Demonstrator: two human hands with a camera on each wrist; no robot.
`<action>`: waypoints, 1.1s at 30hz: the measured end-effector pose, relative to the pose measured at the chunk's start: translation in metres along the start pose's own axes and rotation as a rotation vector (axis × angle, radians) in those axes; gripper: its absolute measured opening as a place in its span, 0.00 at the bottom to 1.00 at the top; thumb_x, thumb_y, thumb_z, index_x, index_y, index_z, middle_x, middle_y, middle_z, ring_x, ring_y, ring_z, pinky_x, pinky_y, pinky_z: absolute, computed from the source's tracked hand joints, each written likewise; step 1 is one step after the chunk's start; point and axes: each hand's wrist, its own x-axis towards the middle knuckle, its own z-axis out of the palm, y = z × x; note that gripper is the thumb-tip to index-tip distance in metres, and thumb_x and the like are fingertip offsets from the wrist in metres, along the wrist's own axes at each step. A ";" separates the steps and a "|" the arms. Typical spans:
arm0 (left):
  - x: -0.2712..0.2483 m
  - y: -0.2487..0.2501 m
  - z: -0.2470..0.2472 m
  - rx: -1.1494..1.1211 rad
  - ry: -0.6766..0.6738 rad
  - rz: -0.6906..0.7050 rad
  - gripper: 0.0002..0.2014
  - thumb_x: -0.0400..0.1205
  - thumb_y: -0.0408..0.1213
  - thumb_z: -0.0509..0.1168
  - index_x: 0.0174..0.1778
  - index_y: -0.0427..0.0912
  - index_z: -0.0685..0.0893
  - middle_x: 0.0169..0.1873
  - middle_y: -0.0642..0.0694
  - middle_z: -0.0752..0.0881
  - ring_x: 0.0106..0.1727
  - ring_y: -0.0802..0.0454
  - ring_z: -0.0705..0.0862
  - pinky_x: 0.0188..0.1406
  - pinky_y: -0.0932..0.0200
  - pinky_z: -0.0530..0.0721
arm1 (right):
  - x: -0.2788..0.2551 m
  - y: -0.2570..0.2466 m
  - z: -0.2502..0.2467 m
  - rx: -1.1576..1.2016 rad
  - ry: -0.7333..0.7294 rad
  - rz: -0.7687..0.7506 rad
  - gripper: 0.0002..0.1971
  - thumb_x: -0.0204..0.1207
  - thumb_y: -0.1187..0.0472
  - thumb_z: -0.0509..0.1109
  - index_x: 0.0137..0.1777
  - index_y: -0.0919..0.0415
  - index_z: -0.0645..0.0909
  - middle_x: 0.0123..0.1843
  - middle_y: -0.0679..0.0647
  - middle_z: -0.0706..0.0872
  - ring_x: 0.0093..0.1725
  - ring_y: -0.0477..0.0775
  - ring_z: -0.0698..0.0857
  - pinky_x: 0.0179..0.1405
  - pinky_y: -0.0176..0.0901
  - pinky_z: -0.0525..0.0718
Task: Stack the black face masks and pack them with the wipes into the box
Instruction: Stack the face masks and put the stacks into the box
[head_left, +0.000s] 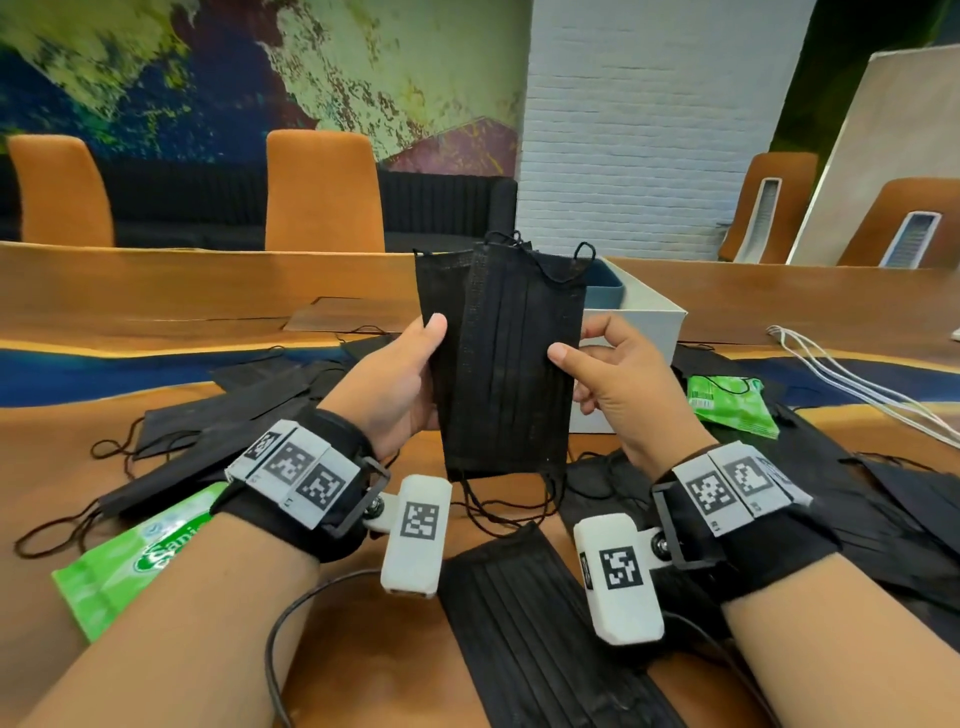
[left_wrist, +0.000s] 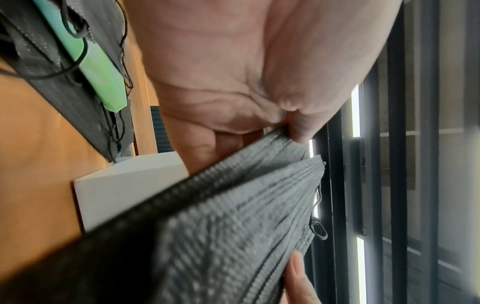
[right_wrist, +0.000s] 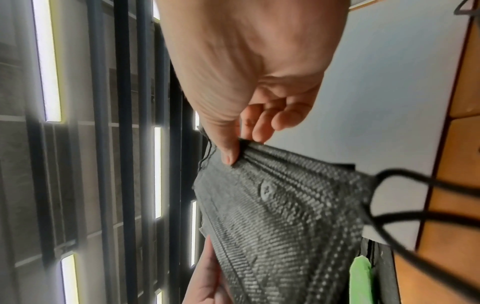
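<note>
Head view showed my left hand (head_left: 397, 384) and right hand (head_left: 608, 387) pinching a few black masks (head_left: 506, 358) upright before the white box (head_left: 636, 338). More loose masks (head_left: 540, 618) and both wipes packs (head_left: 130, 556) lay unpacked on the table (head_left: 62, 457); most work seemed left.

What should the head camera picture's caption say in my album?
Both hands hold black masks upright before the box.

Left hand (head_left: 395, 384) and right hand (head_left: 613, 384) pinch a small stack of black masks (head_left: 504, 358) upright above the table (head_left: 78, 467). White box (head_left: 634, 332) just behind; loose masks (head_left: 540, 634) and green wipe packs (head_left: 130, 561) lie around.
</note>
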 end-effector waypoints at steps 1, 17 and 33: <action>0.000 -0.001 0.001 0.012 0.002 -0.004 0.18 0.89 0.52 0.44 0.64 0.57 0.78 0.59 0.50 0.88 0.63 0.47 0.85 0.60 0.37 0.83 | 0.000 0.001 0.000 0.017 0.003 0.009 0.06 0.77 0.63 0.71 0.45 0.55 0.76 0.30 0.48 0.85 0.23 0.42 0.75 0.24 0.35 0.73; -0.007 -0.004 0.002 0.189 -0.113 0.110 0.36 0.63 0.71 0.65 0.63 0.56 0.79 0.60 0.49 0.87 0.62 0.50 0.85 0.58 0.49 0.86 | -0.001 0.008 0.006 -0.078 -0.072 -0.112 0.15 0.74 0.67 0.73 0.40 0.54 0.68 0.30 0.50 0.73 0.27 0.48 0.75 0.27 0.39 0.78; 0.002 -0.020 0.005 0.325 -0.117 -0.140 0.10 0.81 0.32 0.65 0.55 0.49 0.82 0.55 0.45 0.88 0.59 0.49 0.86 0.61 0.53 0.82 | -0.002 0.015 -0.001 -0.431 -0.344 0.162 0.23 0.70 0.48 0.77 0.64 0.53 0.80 0.58 0.52 0.88 0.59 0.52 0.86 0.64 0.57 0.82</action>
